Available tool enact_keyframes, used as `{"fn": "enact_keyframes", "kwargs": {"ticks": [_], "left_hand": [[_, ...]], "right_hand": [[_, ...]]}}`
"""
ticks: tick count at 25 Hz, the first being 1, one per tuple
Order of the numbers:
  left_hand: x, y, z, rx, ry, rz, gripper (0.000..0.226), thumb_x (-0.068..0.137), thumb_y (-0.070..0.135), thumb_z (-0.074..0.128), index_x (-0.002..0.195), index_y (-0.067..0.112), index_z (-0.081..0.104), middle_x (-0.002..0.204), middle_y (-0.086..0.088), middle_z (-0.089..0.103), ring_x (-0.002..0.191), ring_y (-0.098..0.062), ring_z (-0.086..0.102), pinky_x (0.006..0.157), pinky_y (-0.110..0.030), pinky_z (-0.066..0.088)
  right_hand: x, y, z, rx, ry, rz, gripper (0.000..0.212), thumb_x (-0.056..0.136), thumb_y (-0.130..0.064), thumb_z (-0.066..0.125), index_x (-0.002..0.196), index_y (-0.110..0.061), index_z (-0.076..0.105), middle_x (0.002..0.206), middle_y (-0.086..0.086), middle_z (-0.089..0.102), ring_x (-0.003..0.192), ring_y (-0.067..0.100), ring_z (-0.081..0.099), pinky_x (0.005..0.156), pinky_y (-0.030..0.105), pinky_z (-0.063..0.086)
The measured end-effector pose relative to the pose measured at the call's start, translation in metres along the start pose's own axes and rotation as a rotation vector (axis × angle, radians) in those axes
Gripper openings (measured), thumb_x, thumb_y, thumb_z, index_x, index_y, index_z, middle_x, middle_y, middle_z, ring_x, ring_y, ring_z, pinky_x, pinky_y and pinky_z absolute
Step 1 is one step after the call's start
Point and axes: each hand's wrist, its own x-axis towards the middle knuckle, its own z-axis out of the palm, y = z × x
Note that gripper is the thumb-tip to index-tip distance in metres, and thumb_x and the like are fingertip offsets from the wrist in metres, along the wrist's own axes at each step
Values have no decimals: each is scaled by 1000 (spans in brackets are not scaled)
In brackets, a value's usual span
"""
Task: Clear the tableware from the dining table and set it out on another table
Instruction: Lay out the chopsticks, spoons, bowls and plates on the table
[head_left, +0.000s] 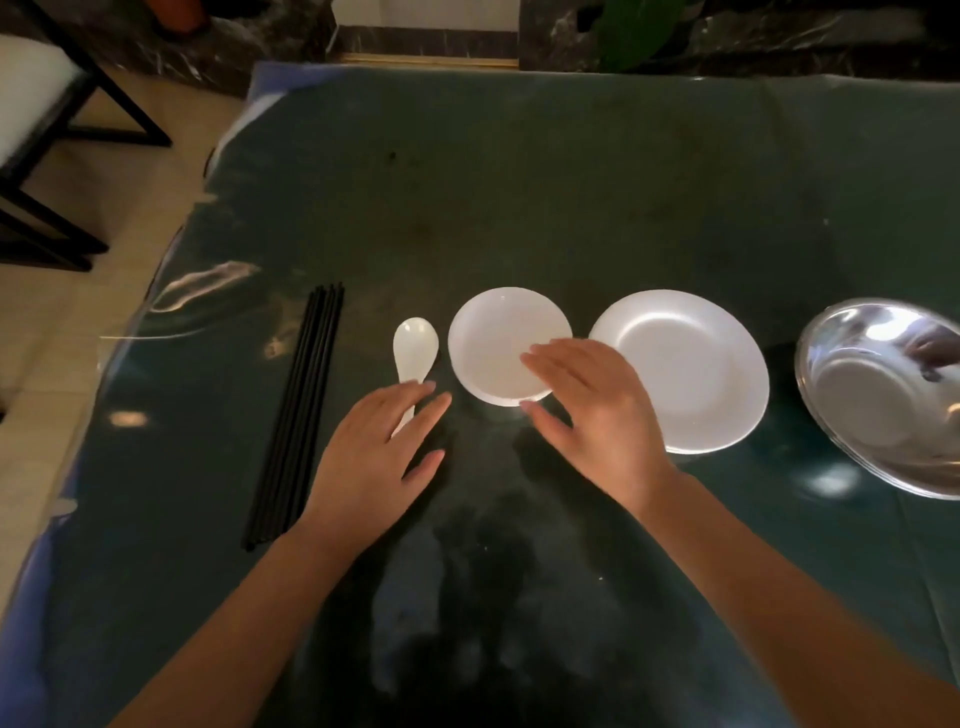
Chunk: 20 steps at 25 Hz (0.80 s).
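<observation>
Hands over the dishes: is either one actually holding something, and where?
Nothing is gripped. The left hand lies flat over the white spoon's handle; the right hand hovers open over the small white dish's near rim.

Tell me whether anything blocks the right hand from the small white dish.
Nothing visible does. The right hand hovers open over the small white dish's near edge; the white plate and spoon sit to either side.

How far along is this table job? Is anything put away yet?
Nothing looks finished, and which table this is cannot be told. Black chopsticks, a white spoon, small white dish, white plate and steel bowl lie in a row. In hand: the left hand covers the spoon's handle, the right hand hovers over the dish. Every piece remains.
</observation>
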Motion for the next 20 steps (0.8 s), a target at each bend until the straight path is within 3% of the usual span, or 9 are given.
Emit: {"fn": "enact_keyframes", "kwargs": {"ticks": [3, 7, 10, 13, 16, 20], "left_hand": [[-28, -9, 0, 24, -87, 12, 39, 76, 16, 72, 112, 5, 66, 116, -16, 65, 107, -31, 62, 87, -45, 53], [-22, -13, 0, 56, -163, 31, 41, 68, 9, 79, 107, 6, 69, 114, -13, 67, 108, -28, 63, 84, -41, 56], [-18, -21, 0, 50, -185, 61, 40, 66, 8, 80, 105, 6, 70, 114, -12, 68, 109, -25, 63, 75, -37, 59], [-16, -29, 1, 29, -190, 102, 33, 68, 5, 79, 100, 4, 70, 111, -13, 68, 108, -24, 63, 62, -32, 60], [-13, -37, 2, 36, -217, 140, 32, 69, 5, 78, 100, 5, 70, 111, -11, 68, 108, -22, 62, 61, -28, 59], [-3, -55, 1, 41, -194, 125, 30, 69, 5, 77, 98, 4, 70, 110, -11, 68, 108, -22, 62, 59, -29, 59]], "right_hand": [[57, -9, -1, 53, 30, 28, 31, 82, -24, 66, 111, -13, 66, 105, 9, 70, 98, 29, 64, 84, 38, 52], [145, -23, 29, 79, -545, 49, 42, 85, -28, 62, 126, -21, 55, 125, 6, 58, 117, 26, 51, 92, 37, 43], [167, -32, 62, 52, -873, -32, 41, 85, -20, 61, 125, -19, 56, 127, 2, 58, 113, 23, 54, 87, 33, 44], [171, -34, 81, 84, -921, -13, 26, 81, -11, 59, 105, -15, 69, 106, 4, 70, 89, 19, 63, 72, 26, 47], [173, -35, 87, 133, -919, 34, 20, 77, -6, 57, 88, -15, 72, 89, 5, 73, 66, 12, 60, 62, 24, 48], [181, -38, 98, 165, -831, 88, 22, 81, -6, 56, 93, -12, 73, 96, 7, 72, 79, 18, 61, 66, 24, 42]]}}
